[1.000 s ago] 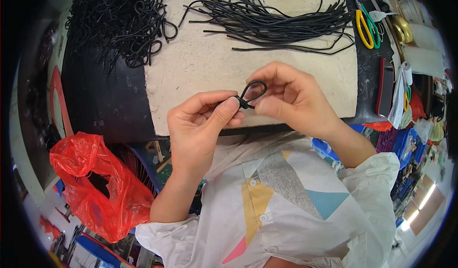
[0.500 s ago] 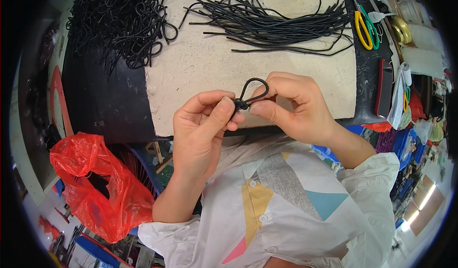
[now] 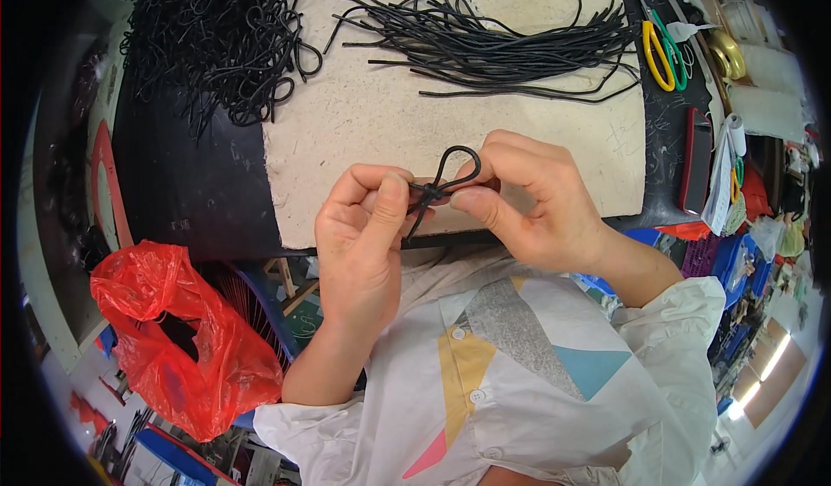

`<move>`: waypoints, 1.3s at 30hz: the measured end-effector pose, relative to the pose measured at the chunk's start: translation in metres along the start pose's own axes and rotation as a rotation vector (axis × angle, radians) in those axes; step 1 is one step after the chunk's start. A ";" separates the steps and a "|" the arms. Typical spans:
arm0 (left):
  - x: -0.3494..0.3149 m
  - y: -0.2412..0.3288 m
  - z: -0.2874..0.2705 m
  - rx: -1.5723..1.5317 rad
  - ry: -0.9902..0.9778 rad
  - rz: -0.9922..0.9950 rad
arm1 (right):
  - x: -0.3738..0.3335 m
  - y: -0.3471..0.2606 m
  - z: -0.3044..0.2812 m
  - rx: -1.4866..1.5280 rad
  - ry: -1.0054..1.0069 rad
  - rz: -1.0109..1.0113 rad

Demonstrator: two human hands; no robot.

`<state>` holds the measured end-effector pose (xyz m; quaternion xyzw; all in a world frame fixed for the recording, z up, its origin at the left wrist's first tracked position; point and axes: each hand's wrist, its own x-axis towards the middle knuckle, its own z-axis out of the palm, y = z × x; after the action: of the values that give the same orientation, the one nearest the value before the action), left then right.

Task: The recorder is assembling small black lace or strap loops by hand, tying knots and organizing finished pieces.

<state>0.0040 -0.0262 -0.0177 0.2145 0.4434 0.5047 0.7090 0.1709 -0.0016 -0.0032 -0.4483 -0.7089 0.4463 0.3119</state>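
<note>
Between my two hands is a black cord (image 3: pixel 430 195) with a knot in its middle and a round loop standing up from it. My left hand (image 3: pixel 362 218) pinches the cord at the left of the knot with thumb and forefinger. A short cord end hangs down below the knot. My right hand (image 3: pixel 532 200) has its thumb and forefinger closed on the cord's right side, beside the loop. Both hands are over the near edge of a pale board (image 3: pixel 346 140).
A bundle of straight black cords (image 3: pixel 511 49) lies across the board's far side. Heaped at the far left are looped black cords (image 3: pixel 208 45). Yellow- and green-handled scissors (image 3: pixel 660 53) and a red-edged phone (image 3: pixel 696 161) lie right. A red plastic bag (image 3: pixel 190 347) is at the near left.
My left hand has shifted its grip slightly left, off the knot. The knot and a hanging cord end now show, and the loop has tilted a little left.
</note>
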 end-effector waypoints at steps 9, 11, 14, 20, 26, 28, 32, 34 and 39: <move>-0.004 0.002 -0.003 -0.084 0.073 0.004 | -0.005 0.004 -0.002 -0.121 -0.055 -0.096; -0.002 0.001 -0.003 -0.005 0.070 0.055 | -0.007 0.010 -0.005 0.042 -0.022 0.000; -0.001 0.000 0.002 0.139 0.056 0.139 | 0.000 0.013 -0.012 0.460 0.087 0.147; 0.000 0.013 0.007 0.093 0.017 -0.080 | 0.004 0.012 -0.014 0.628 -0.080 0.415; 0.000 0.014 -0.002 0.230 -0.029 -0.093 | 0.006 0.012 -0.014 0.826 -0.074 0.595; 0.000 0.015 -0.001 0.211 -0.013 -0.143 | 0.002 0.012 -0.010 0.691 -0.080 0.425; 0.005 0.023 -0.003 0.149 -0.069 -0.336 | 0.001 0.011 -0.008 0.533 -0.037 0.361; 0.008 0.022 -0.005 0.203 -0.147 -0.354 | 0.000 0.011 -0.008 0.471 -0.063 0.322; 0.009 0.021 -0.005 0.318 -0.293 -0.370 | -0.002 0.004 -0.007 0.584 -0.177 0.411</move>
<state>-0.0102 -0.0107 -0.0078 0.3091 0.4415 0.2545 0.8030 0.1788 -0.0001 -0.0040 -0.4331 -0.4710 0.7202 0.2681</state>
